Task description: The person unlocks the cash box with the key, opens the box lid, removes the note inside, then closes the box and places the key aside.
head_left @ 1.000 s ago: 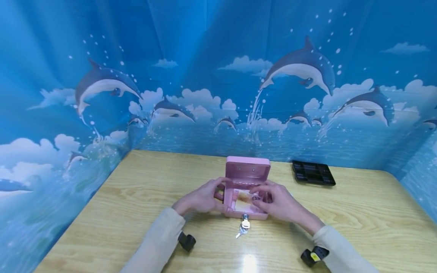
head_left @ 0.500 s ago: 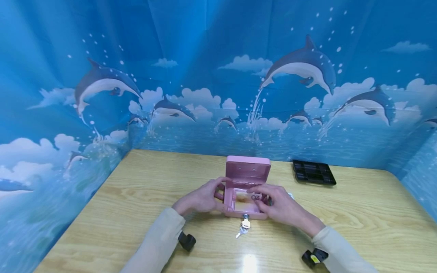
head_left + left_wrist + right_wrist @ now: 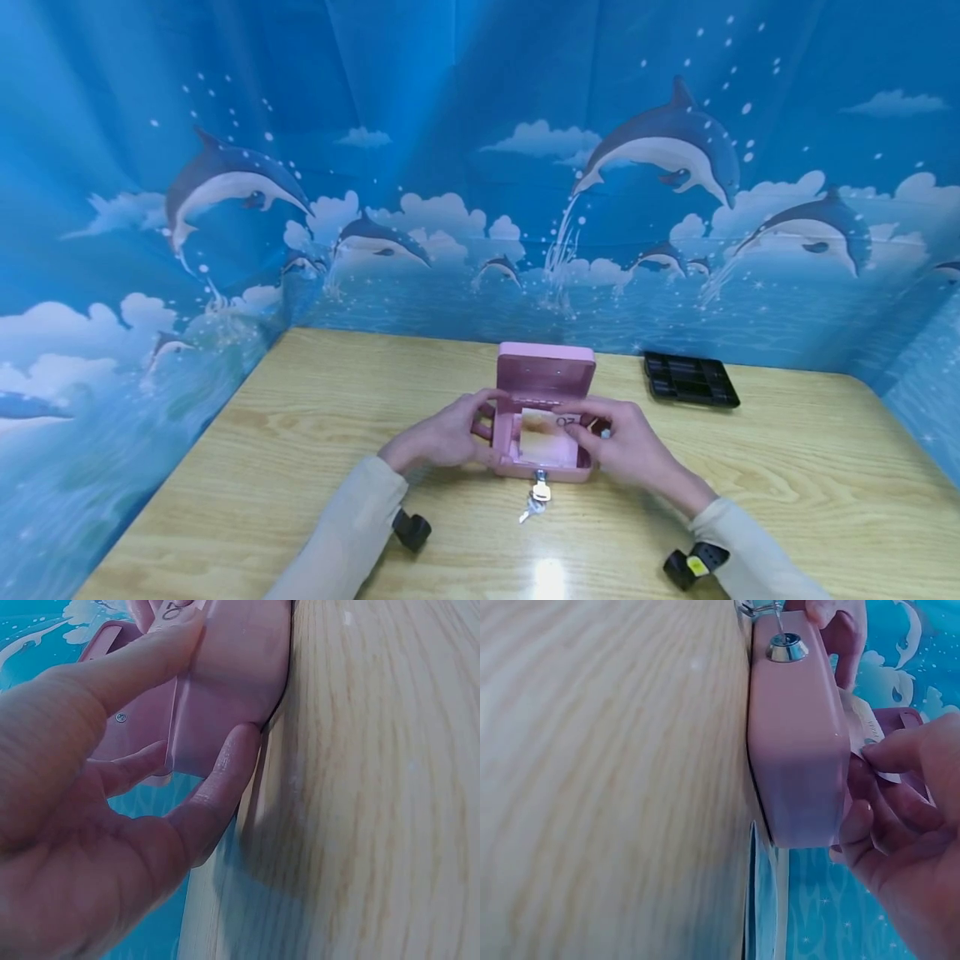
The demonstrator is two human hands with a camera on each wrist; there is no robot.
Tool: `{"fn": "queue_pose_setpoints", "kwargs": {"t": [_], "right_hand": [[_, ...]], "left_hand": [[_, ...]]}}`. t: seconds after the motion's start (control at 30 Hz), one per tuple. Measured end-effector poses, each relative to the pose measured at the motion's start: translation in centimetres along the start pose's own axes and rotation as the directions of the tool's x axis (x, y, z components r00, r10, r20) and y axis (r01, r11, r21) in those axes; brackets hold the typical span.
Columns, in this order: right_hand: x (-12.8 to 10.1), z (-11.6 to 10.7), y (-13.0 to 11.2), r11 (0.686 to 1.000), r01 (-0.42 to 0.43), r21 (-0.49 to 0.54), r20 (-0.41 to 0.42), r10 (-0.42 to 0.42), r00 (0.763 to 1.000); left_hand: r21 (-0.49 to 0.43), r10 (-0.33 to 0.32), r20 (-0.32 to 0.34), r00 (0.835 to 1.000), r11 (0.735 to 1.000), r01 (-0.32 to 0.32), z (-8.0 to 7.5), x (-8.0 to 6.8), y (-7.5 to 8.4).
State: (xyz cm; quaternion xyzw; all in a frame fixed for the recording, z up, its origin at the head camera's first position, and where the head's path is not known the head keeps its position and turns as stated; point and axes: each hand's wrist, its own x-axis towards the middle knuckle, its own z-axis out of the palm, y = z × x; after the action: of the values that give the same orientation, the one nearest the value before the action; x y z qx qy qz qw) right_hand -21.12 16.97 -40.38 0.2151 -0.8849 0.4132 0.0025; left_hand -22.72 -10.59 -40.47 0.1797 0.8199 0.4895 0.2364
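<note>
A pink metal cash box (image 3: 542,473) stands on the table with its lid raised. Pinkish paper, like banknotes, lies inside it. My left hand (image 3: 450,432) grips the box's left side, thumb near the front corner and fingers along the wall, as the left wrist view (image 3: 142,817) also shows. With thumb and index finger, my right hand (image 3: 626,437) pinches the right end of a pale yellowish banknote (image 3: 540,429) over the box's opening. In the right wrist view, the other fingers (image 3: 862,832) of that hand curl by the box's right wall.
Keys (image 3: 534,506) hang from the lock (image 3: 787,649) at the box's front. At the back right lies a black compartment tray (image 3: 690,380). A light-blue sheet (image 3: 761,907) lies on the table by the box's right side. A dolphin-printed curtain (image 3: 480,167) hangs behind the table.
My right hand has shifted slightly right with the banknote, which now shows more of its face over the box. The left hand keeps its hold on the box.
</note>
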Motion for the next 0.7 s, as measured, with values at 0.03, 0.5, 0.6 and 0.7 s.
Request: {"fn": "queue_pose_setpoints", "kwargs": {"t": [0.03, 0.5, 0.6, 0.7], "right_hand": [[0.0, -0.1, 0.0, 1.000, -0.008, 0.013, -0.007, 0.008, 1.000], [-0.3, -0.9, -0.1, 0.995, -0.018, 0.099, -0.065, 0.025, 0.998], [-0.4, -1.2, -0.1, 0.994, -0.012, 0.111, -0.067, 0.020, 0.998], [-0.5, -1.5, -0.1, 0.991, -0.015, 0.136, -0.062, 0.024, 0.998]], "left_hand": [[0.002, -0.001, -0.001, 1.000, 1.000, 0.001, 0.0, 0.0, 0.0], [-0.021, -0.002, -0.001, 1.000, 1.000, 0.002, 0.0, -0.1, 0.1], [-0.024, 0.000, 0.001, 1.000, 1.000, 0.000, 0.0, 0.0, 0.0], [-0.025, 0.002, 0.002, 1.000, 1.000, -0.002, 0.0, 0.0, 0.0]]}}
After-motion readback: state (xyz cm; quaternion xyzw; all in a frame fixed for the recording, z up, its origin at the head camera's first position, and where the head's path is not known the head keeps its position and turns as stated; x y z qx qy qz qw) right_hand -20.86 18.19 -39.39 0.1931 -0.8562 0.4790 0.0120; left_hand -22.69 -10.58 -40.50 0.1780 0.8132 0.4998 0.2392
